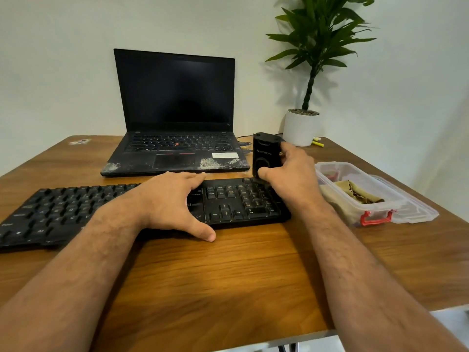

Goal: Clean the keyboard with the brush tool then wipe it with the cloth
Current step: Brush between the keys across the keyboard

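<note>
A black keyboard (63, 212) lies across the wooden table (228, 275), reaching from the left edge to the middle. My left hand (172, 199) rests on its middle part, fingers spread toward the far edge and thumb on the table by the near edge. My right hand (291, 171) grips a black block-shaped brush tool (265, 153), standing upright over the far right corner of the keyboard. Its bristles are hidden. A tan cloth (360, 194) lies folded in a clear plastic box (375, 212) to the right.
An open black laptop (175, 118) with a dark screen stands behind the keyboard. A potted plant (302, 125) in a white pot sits at the back right, with a yellow marker (317, 143) beside it. The box's lid (418, 212) lies under or beside the box.
</note>
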Demonstrator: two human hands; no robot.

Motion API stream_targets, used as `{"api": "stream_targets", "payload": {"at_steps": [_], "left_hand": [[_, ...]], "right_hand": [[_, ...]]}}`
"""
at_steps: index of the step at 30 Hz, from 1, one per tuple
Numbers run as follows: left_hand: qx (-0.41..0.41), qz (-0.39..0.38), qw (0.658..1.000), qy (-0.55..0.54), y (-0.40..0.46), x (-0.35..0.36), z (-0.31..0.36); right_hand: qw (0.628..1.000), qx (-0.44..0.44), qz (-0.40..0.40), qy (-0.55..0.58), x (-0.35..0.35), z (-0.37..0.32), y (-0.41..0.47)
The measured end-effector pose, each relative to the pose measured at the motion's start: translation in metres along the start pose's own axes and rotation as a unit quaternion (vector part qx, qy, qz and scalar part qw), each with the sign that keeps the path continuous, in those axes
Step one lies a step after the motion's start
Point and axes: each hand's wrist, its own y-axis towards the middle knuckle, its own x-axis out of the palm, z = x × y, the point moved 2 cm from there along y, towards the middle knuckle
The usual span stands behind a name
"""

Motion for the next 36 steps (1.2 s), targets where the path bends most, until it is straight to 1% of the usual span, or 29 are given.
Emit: {"api": "stream_targets", "payload": {"at_steps": [2, 3, 6, 7, 9, 11, 12, 15, 16, 18, 20, 24, 26, 28, 29, 31, 32, 33, 35, 36], "left_hand": [[-0.016, 0.003, 1.000, 0.011, 0.002, -0.001, -0.003], [-0.021, 0.004, 1.000, 0.010, 0.003, -0.001, -0.004], [-0.023, 0.011, 1.000, 0.014, 0.001, -0.001, -0.003], [-0.024, 0.016, 0.999, 0.014, 0.001, -0.001, -0.002], [-0.029, 0.019, 0.999, 0.009, 0.000, -0.002, 0.001], [-0.031, 0.016, 0.999, 0.004, -0.002, -0.004, 0.004], [-0.032, 0.014, 0.999, 0.002, -0.003, -0.005, 0.006], [-0.030, 0.012, 0.999, -0.001, -0.005, -0.006, 0.006], [-0.026, 0.011, 1.000, 0.001, -0.005, -0.005, 0.005], [-0.020, 0.005, 1.000, 0.015, -0.002, -0.004, -0.001], [-0.028, -0.004, 0.999, 0.029, -0.001, -0.003, -0.010], [-0.046, -0.017, 0.998, 0.038, -0.003, -0.005, -0.019], [-0.047, -0.017, 0.998, 0.031, -0.004, -0.007, -0.020], [-0.041, -0.009, 0.999, 0.025, -0.003, -0.009, -0.018], [-0.039, -0.005, 0.999, 0.022, -0.003, -0.009, -0.019], [-0.037, 0.006, 0.999, 0.015, -0.001, -0.007, -0.020], [-0.037, 0.011, 0.999, 0.013, 0.000, -0.005, -0.020], [-0.037, 0.013, 0.999, 0.011, 0.001, -0.004, -0.021], [-0.037, 0.015, 0.999, 0.007, 0.003, -0.003, -0.023], [-0.037, 0.015, 0.999, 0.004, 0.003, -0.003, -0.023]], "right_hand": [[0.999, 0.001, -0.049, 0.015, -0.002, 0.002, -0.004], [0.999, 0.003, -0.049, 0.005, -0.002, 0.004, -0.004], [1.000, 0.013, 0.010, -0.011, -0.007, 0.006, -0.003], [1.000, 0.018, 0.009, 0.006, -0.008, 0.007, -0.003], [0.998, 0.024, -0.031, 0.056, -0.009, 0.007, -0.007], [0.995, 0.015, -0.076, 0.069, -0.005, 0.003, -0.013], [0.995, 0.014, -0.073, 0.065, -0.002, 0.004, -0.013], [0.996, 0.032, -0.030, 0.074, -0.003, 0.003, -0.010], [0.994, 0.037, -0.035, 0.093, -0.003, 0.003, -0.010], [0.990, 0.031, -0.074, 0.113, -0.002, 0.002, -0.013], [0.990, 0.015, -0.099, 0.097, 0.000, 0.001, -0.016], [0.996, 0.005, -0.045, 0.079, -0.004, 0.000, -0.013], [0.994, 0.006, -0.069, 0.088, -0.005, 0.002, -0.013], [0.993, 0.009, -0.097, 0.069, -0.004, 0.001, -0.015], [0.995, 0.009, -0.085, 0.055, -0.004, 0.002, -0.016], [0.999, 0.012, -0.027, 0.028, -0.007, 0.003, -0.013], [0.999, 0.014, -0.014, 0.028, -0.009, 0.004, -0.012], [0.999, 0.018, -0.024, 0.044, -0.009, 0.005, -0.012], [0.991, 0.029, -0.085, 0.101, -0.007, 0.005, -0.015], [0.988, 0.030, -0.106, 0.110, -0.006, 0.005, -0.017]]}}
